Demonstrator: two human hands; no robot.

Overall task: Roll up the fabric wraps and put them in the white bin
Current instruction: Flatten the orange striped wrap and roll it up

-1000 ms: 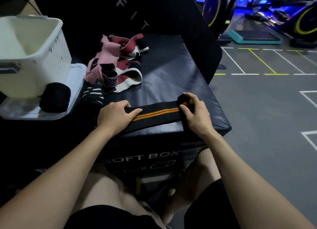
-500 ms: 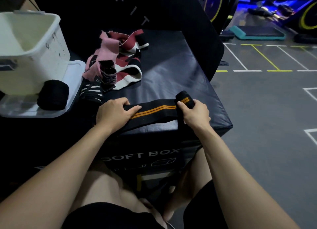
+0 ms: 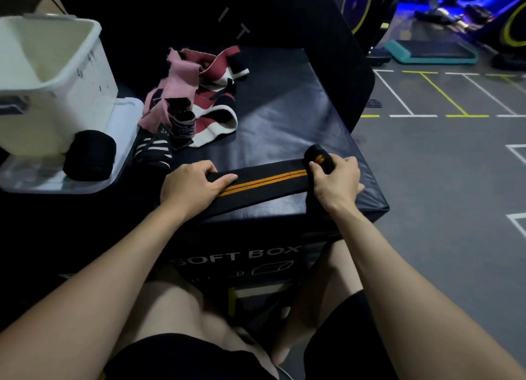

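Observation:
A black wrap with two orange stripes [image 3: 264, 182] lies stretched along the front edge of the black soft box [image 3: 284, 123]. My right hand [image 3: 337, 184] grips its rolled-up end at the right. My left hand [image 3: 193, 187] holds the flat part down, thumb under and fingers over it. The white bin [image 3: 54, 75] stands at the far left on a clear lid [image 3: 122, 140]. A rolled black wrap [image 3: 89, 155] rests on that lid against the bin. A heap of pink, maroon and white wraps [image 3: 199, 101] lies behind my hands.
A black-and-white striped wrap [image 3: 153, 152] sits next to the lid. A tall black pad [image 3: 284, 15] rises behind the box. Grey gym floor with white and yellow lines [image 3: 441, 157] spreads to the right, with machines at the back.
The roll in my right hand has grown a little and the flat stretch between my hands is slightly shorter. My left hand stays on the wrap.

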